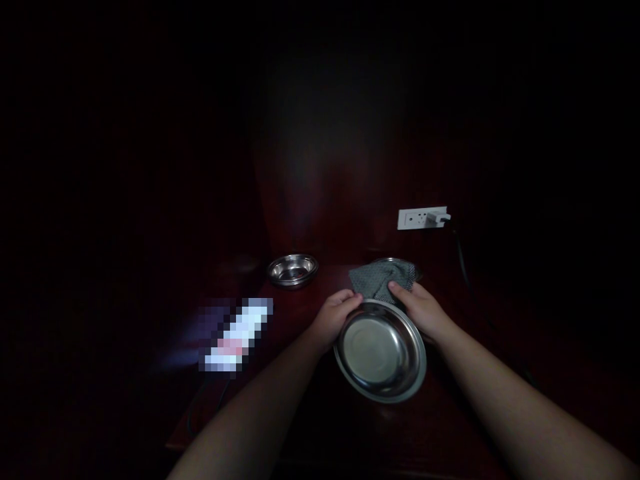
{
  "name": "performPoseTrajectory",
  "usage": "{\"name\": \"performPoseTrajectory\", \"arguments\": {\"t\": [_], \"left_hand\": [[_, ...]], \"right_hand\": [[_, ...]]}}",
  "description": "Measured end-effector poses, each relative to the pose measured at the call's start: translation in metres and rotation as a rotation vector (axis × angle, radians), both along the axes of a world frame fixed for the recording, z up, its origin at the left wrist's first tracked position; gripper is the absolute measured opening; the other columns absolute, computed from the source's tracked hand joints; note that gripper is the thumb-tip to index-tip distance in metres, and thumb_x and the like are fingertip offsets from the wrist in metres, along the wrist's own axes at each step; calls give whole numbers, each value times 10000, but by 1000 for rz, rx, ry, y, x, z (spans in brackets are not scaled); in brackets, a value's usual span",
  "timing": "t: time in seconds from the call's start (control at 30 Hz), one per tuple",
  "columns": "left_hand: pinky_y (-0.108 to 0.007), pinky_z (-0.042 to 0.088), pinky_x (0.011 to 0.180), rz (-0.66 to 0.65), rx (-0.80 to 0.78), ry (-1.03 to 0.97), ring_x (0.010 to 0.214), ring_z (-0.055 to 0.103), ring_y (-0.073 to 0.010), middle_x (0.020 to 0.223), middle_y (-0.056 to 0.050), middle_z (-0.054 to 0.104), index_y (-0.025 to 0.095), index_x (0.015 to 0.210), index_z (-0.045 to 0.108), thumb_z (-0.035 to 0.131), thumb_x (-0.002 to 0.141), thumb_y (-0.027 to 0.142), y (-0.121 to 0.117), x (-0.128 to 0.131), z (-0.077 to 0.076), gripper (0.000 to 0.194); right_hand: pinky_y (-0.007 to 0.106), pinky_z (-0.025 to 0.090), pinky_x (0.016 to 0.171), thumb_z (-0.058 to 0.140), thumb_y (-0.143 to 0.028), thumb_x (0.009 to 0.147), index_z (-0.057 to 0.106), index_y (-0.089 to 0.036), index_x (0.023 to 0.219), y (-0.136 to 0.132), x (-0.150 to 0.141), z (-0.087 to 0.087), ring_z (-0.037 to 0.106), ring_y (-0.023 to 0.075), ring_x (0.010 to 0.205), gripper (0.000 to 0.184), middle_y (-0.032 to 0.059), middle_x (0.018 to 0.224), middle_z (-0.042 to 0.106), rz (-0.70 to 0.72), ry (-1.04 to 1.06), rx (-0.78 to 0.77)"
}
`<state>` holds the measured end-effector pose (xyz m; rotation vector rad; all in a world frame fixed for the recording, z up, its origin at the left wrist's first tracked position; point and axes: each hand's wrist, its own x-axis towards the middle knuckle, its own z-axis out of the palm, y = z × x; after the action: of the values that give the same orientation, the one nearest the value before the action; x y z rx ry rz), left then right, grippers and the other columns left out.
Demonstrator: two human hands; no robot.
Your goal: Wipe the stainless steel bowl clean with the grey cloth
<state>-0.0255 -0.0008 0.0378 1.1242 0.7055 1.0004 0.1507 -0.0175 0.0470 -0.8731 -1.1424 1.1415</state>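
Observation:
A shallow steel bowl (373,350) is held tilted over the dark red table, its inside facing me. My left hand (337,317) grips its upper left rim, thumb on top and the other fingers hidden behind. My right hand (420,307) is closed on a grey-green patterned cloth (377,279), thumb pressed on it, at the bowl's upper right edge. The cloth bunches just beyond the rim. Behind it, part of another steel dish (389,261) shows on the table.
Steel bowls, apparently stacked (293,271), stand at the back left of the table (300,313). A lit, blurred-out screen (237,337) lies at the left, with a cable below it. On the back wall is a white socket plate (423,218) with a plugged-in charger and dark cord (463,260). The surroundings are very dark.

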Motion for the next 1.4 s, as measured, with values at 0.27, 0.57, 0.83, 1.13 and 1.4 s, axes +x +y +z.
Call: {"name": "performPoseTrajectory", "arguments": {"t": [0.27,0.57,0.83,1.13,1.4], "left_hand": [[-212,373,573,42,37,21,565,529,-87,631,19,596,154,732,568,712,672,359,1,-5,8,257],[-203,377,553,87,91,-2,542,527,-83,610,27,593,164,743,537,704,666,351,3,-7,8,262],[-189,353,533,50,127,-18,516,495,-64,598,38,578,166,752,526,703,683,361,4,-8,6,272],[-187,366,578,-23,110,-55,575,531,-73,657,31,594,166,748,515,732,667,374,6,-13,4,310],[-193,360,586,-27,89,-140,576,522,-74,662,38,576,178,741,492,746,646,357,4,-16,9,325]], "right_hand": [[411,494,876,566,-436,849,646,-190,925,3,9,4,655,240,925,270,78,995,707,-114,-430,257],[370,519,767,714,-368,730,595,-221,1005,6,17,11,666,214,829,334,43,914,709,-34,-273,221],[316,516,725,791,-325,634,597,-211,900,4,20,16,654,169,741,348,13,817,693,-38,-190,184],[267,497,682,809,-246,589,562,-219,902,1,25,19,620,131,710,400,-11,829,654,41,-160,185],[198,336,449,814,-284,561,478,-221,768,8,31,14,435,70,487,400,-89,579,460,-186,-167,172]]}}
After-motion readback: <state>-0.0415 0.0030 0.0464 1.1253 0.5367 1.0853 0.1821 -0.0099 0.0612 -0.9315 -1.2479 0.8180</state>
